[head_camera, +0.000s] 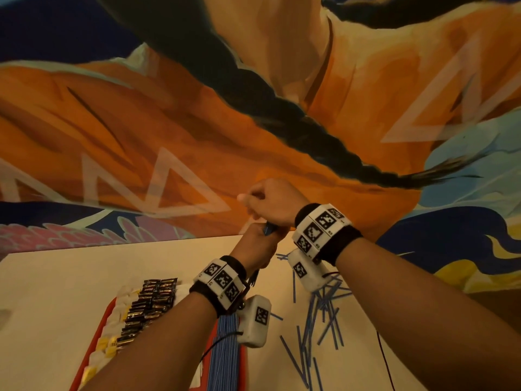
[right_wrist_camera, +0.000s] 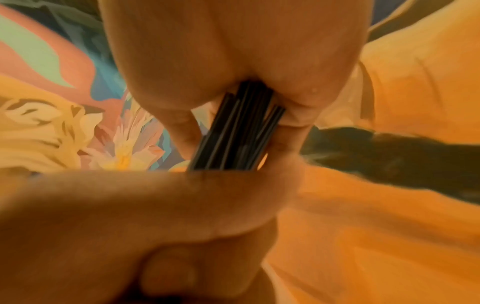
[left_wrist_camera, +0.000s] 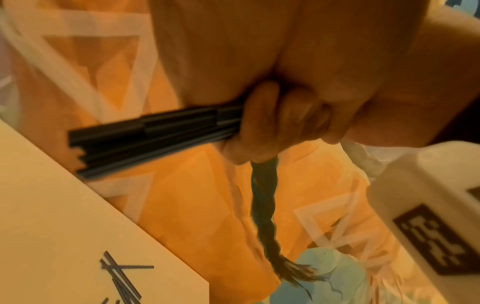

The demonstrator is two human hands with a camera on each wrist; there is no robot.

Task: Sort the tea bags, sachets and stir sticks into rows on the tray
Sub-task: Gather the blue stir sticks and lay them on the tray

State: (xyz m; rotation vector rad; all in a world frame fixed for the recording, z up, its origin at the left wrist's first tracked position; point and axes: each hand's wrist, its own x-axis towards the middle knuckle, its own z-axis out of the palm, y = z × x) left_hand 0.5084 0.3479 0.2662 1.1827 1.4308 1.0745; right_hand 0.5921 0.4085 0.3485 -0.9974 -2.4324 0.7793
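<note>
Both hands, left hand (head_camera: 255, 244) and right hand (head_camera: 270, 203), were clamped round a bundle of stir sticks (left_wrist_camera: 155, 137), raised above the table (head_camera: 56, 277). Sticks looked light, thin, slippery; best gripped mid-bundle, tightly.

No readable text anywhere; the wrist bands (head_camera: 321, 225) carry only black-and-white square marker codes.

pale table (head_camera: 56, 292) under red tray (head_camera: 97, 333), loose blue stir sticks (head_camera: 318, 328)

Warm, dim amber light throughout; both wrist views are motion-blurred and soft, head view bowed at edges.
</note>
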